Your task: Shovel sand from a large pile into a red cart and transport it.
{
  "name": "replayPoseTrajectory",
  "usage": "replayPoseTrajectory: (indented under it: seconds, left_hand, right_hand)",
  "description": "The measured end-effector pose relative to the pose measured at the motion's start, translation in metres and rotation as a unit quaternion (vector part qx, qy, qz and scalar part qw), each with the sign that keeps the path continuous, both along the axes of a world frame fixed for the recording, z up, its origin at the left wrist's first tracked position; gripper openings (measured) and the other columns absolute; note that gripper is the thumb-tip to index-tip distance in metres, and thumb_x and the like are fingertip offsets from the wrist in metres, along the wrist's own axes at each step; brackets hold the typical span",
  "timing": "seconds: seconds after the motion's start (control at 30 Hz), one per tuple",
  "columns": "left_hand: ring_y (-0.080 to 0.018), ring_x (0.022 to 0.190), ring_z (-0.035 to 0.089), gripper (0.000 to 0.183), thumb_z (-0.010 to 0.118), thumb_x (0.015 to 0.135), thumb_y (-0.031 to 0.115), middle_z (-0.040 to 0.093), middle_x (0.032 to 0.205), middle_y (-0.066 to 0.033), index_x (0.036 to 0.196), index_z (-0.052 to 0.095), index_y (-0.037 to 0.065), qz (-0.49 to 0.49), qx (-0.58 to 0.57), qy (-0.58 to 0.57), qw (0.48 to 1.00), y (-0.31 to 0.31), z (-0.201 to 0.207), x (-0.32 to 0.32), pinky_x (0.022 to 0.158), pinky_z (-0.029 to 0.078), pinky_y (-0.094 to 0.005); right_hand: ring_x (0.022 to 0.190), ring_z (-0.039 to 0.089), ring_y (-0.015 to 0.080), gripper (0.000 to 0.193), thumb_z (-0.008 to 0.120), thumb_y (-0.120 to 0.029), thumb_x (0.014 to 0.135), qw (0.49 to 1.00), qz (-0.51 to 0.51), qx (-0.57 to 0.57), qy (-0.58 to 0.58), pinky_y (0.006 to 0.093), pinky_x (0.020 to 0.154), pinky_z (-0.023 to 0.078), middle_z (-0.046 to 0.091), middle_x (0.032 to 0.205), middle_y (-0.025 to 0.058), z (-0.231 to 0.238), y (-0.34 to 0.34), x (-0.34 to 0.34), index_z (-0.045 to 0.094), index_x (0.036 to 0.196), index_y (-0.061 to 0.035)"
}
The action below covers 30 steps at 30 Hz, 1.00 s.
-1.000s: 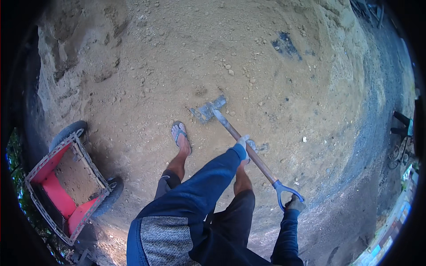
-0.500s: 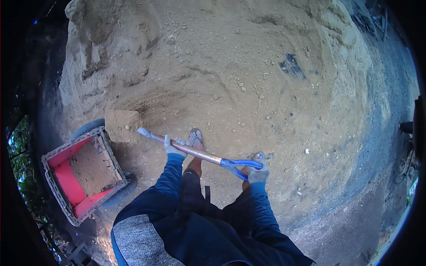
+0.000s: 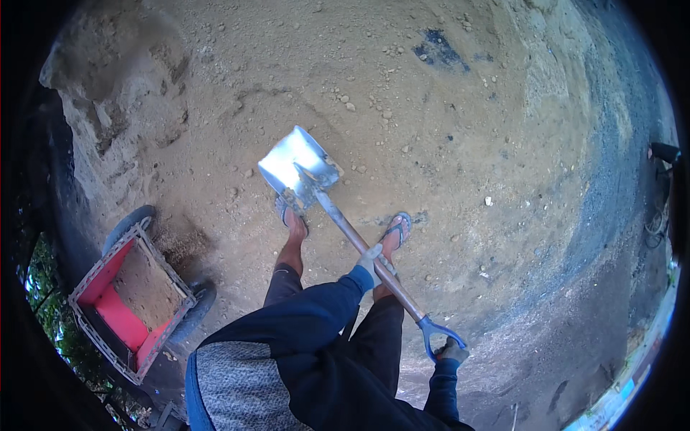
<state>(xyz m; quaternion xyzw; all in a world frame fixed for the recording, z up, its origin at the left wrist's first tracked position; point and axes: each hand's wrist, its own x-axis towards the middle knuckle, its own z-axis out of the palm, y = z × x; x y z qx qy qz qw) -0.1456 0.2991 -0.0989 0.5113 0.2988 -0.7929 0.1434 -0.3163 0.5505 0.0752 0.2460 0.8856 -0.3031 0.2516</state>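
Shovel: blade bare metal, shiny w/ dirt smears; shaft looks like wood, matt brown; grip blue, prob. plastic. Ground dry sandy soil, rough, pebbly. Cart red painted tub, dull, w/ dusty sand inside. Sleeves soft matt cloth.

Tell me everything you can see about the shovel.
The shovel has a broad, shiny metal blade, square-edged and looking empty, with a little dirt near the socket. A long brown shaft, wood by the look of it, runs down to a blue D-shaped grip. It slants from upper left to lower right, its blade raised over the sandy ground in front of the feet. The left hand grips mid-shaft; the right hand holds the grip.
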Motion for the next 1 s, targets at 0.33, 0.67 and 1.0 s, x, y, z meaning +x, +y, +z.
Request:
replayPoseTrajectory:
  seconds: [0.33, 0.67, 1.0]
  left_hand:
    - [-0.0238, 0.046, 0.044, 0.028, 0.055, 0.082, 0.03, 0.04, 0.05, -0.0031, 0.063, 0.042, 0.014, -0.055, 0.01, 0.044, 0.997, -0.09, -0.112, -0.088, 0.058, 0.044, -0.0462]
    - [-0.0237, 0.05, 0.046, 0.03, 0.057, 0.08, 0.035, 0.043, 0.053, -0.0015, 0.062, 0.043, 0.016, 0.074, -0.135, 0.001, 0.988, -0.183, -0.038, 0.012, 0.068, 0.043, -0.0476]
    - [-0.0247, 0.055, 0.047, 0.049, 0.052, 0.075, 0.058, 0.046, 0.057, -0.0047, 0.062, 0.043, 0.011, 0.329, -0.366, -0.259, 0.831, -0.215, 0.183, 0.24, 0.059, 0.043, -0.0411]
  right_hand:
    - [0.035, 0.042, 0.0148, 0.009, 0.061, 0.002, 0.073, 0.99, -0.032, -0.024, 0.135, 0.0296, 0.031, 0.03, 0.049, 0.054, 0.0064, -0.089, -0.071, -0.014, 0.052, 0.072, 0.0004]
    - [0.04, 0.049, 0.0147, 0.013, 0.063, 0.003, 0.073, 0.968, 0.167, -0.137, 0.13, 0.0267, 0.036, 0.039, 0.053, 0.059, 0.0078, -0.06, -0.193, -0.008, 0.052, 0.078, 0.0006]
    - [0.072, 0.061, 0.0276, 0.03, 0.073, -0.016, 0.059, 0.536, 0.662, -0.456, 0.257, 0.0357, 0.067, 0.049, 0.062, 0.08, 0.0088, 0.07, -0.377, 0.112, 0.061, 0.086, -0.0093]
